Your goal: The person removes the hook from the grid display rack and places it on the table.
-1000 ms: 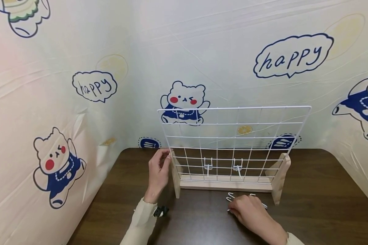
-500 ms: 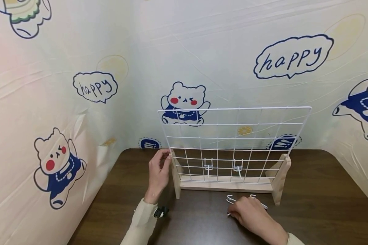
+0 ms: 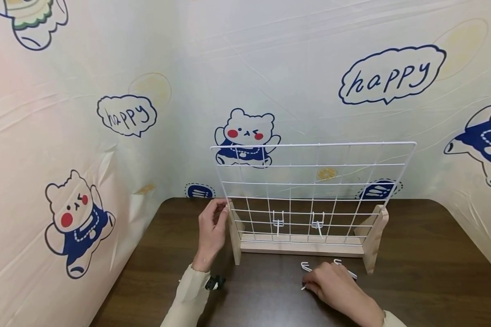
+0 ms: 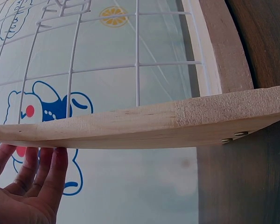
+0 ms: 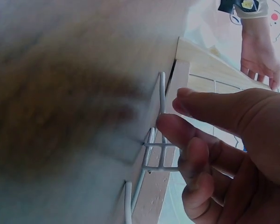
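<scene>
A white wire grid stands upright in a wooden stand with a side panel at each end. My left hand holds the top of the left panel, fingertips against its outer face. Low on the table in front, my right hand has its thumb and index finger at a white wire hook, the other fingers curled. A small white tip of it pokes out left of the fingers in the head view. Two similar hooks hang on the grid, a left one and a right one.
More white hook wire shows just beyond my right hand, close to the stand's wooden base bar. The stand rests on a dark brown table. A printed curtain with cartoon bears surrounds the table's back and sides.
The hook at my right fingers has shifted and turned slightly, its bent ends now lying a little differently. The left hand, the stand and the hung hooks stay put.
</scene>
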A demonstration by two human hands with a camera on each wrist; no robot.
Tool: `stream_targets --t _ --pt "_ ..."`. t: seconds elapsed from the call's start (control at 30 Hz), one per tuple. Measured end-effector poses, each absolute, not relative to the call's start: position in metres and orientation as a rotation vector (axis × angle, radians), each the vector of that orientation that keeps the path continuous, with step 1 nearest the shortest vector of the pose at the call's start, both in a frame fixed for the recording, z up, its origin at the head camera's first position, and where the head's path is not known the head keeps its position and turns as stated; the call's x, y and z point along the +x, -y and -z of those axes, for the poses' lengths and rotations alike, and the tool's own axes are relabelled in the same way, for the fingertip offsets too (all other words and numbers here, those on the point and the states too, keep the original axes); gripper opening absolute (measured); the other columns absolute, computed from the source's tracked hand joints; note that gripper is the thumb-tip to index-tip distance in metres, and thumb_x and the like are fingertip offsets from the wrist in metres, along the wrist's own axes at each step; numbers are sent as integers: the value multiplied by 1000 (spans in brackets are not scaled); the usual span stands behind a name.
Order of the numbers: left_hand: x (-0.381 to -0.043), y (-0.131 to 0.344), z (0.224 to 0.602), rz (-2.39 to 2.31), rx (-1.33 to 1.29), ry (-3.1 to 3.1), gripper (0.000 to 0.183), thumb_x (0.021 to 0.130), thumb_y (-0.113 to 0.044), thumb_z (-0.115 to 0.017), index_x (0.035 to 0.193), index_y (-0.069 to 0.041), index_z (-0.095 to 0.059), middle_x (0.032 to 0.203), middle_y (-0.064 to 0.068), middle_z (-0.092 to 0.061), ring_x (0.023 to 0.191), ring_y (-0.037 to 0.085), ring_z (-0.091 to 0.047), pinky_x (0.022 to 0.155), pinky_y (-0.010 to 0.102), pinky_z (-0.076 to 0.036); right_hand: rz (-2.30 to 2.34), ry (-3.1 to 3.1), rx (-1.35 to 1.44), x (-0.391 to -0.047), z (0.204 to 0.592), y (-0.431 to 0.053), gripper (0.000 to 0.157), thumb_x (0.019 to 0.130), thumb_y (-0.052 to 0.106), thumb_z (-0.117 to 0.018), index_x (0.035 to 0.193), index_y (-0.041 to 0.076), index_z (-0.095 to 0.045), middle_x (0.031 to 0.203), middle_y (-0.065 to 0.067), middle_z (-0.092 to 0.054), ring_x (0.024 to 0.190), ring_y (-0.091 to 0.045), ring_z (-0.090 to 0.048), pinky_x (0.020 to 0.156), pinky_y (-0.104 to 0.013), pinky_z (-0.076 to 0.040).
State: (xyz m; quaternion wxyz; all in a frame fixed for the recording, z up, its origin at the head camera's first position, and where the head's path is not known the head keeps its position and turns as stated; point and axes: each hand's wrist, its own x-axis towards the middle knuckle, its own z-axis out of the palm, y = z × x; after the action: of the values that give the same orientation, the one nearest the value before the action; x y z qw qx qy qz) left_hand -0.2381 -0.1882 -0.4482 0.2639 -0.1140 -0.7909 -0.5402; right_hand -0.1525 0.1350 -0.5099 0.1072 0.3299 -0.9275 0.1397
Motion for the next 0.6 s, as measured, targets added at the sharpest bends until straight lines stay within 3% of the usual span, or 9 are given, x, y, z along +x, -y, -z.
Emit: stream_targets --t 0.37,0.6 --pt "-237 188 449 1453 -310 2140 18 103 -5 -58 114 -5 -72 111 11 -74 98 16 -67 87 15 -55 -498 2657 982 -150 508 -132 16 84 24 -84 77 32 -71 68 23 -65 63 2 -60 50 -23 -39" --pt "-238 188 449 1449 -310 2135 17 103 -7 -58 114 -5 -72 111 11 -74 98 15 -67 86 14 -55 -486 2457 970 -151 510 -130 17 78 24 -88 79 30 -72 71 23 -65 63 0 -63 50 -22 -42"
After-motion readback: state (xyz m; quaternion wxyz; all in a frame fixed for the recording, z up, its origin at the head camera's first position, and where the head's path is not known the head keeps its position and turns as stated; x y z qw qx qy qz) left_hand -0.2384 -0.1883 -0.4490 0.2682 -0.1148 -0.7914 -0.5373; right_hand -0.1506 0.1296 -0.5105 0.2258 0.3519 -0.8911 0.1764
